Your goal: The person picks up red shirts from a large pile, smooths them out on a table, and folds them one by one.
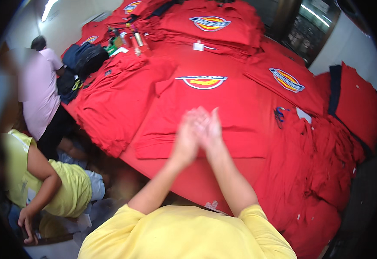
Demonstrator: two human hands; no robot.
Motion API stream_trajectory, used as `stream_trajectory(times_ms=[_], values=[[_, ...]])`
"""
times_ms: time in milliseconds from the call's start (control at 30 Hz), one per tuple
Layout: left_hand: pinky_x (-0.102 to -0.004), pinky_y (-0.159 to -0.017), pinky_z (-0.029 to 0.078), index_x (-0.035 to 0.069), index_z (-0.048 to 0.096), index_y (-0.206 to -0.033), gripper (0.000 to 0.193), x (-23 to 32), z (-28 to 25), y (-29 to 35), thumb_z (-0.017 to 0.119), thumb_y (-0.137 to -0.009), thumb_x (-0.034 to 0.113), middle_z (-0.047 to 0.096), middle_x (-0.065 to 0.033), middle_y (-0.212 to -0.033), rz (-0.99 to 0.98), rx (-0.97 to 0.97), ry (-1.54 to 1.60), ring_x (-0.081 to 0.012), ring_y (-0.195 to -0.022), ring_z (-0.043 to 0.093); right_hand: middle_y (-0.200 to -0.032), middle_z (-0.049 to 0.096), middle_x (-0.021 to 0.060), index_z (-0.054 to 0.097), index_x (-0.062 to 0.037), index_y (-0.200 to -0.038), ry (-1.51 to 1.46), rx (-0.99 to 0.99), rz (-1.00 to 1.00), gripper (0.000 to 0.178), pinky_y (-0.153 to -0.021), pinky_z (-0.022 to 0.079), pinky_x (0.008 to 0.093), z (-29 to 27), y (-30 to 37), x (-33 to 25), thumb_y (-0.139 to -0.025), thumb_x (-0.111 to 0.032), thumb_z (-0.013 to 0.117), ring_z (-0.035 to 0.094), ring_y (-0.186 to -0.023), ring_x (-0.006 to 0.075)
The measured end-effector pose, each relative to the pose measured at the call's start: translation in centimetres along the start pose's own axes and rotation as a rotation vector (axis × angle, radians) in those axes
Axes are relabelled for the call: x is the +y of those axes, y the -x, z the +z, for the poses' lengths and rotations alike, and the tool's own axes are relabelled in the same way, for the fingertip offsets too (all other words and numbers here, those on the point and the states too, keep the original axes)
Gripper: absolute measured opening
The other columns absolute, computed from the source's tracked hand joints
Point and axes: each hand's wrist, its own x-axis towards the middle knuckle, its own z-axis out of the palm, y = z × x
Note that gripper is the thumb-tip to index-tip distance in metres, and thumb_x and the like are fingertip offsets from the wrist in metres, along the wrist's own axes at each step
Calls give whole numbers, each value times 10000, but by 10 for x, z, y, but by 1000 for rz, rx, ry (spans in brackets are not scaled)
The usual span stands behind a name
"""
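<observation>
A red T-shirt (240,99) lies spread on the table in front of me, with an oval logo print across its chest and its lower edge toward me. My left hand (189,129) and my right hand (211,127) are together over the middle of it, palms turned up and inward, their inner edges touching or nearly so. Fingers on both are stretched out, slightly smeared by motion, and I see nothing held in them. Whether the hands touch the cloth I cannot tell.
Stacked red shirts (214,32) lie at the back, another folded shirt (285,77) at the right. Crumpled red garments (309,172) cover the right side, near a small blue-handled tool (279,115). Bottles (132,39) and a dark bag (87,58) sit back left. Two people (46,90) are at left.
</observation>
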Motion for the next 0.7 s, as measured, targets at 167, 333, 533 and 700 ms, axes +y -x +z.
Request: stream_trajectory(times_ms=[167,333,533,700], values=[[-484,-1150,167,26,377,-1419,567,12,-86,-6,430,-994,398,264,-205,-1525,-27,228,-691,-372,-1430,202,-1441,338,133,261,-115,-1470,69,24,29,817,-1071,338,472,27,17,63,-903,-690,384,389,-1303,305],[-414,-1142,228,-38,276,-1453,641,-2,-93,50,481,-984,349,268,-240,-1509,9,331,21,-358,-1419,243,-1531,220,165,246,-61,-1467,160,-103,298,866,-1128,214,508,60,-5,111,-896,-698,382,257,-1390,331],[-399,-1158,193,-23,340,-1436,590,10,-202,10,420,-1012,380,222,-269,-1521,-59,747,-610,-347,-1433,200,-1579,68,184,112,-68,-1510,312,-174,133,860,-1141,84,569,132,-49,106,-928,-650,360,125,-1451,337],[-415,-1140,229,12,425,-1389,538,70,-179,-20,469,-985,365,320,-219,-1492,189,476,-686,-356,-1403,270,-1516,296,157,212,-62,-1496,450,-230,-91,752,-1099,234,468,166,-28,85,-965,-553,420,320,-1371,285]])
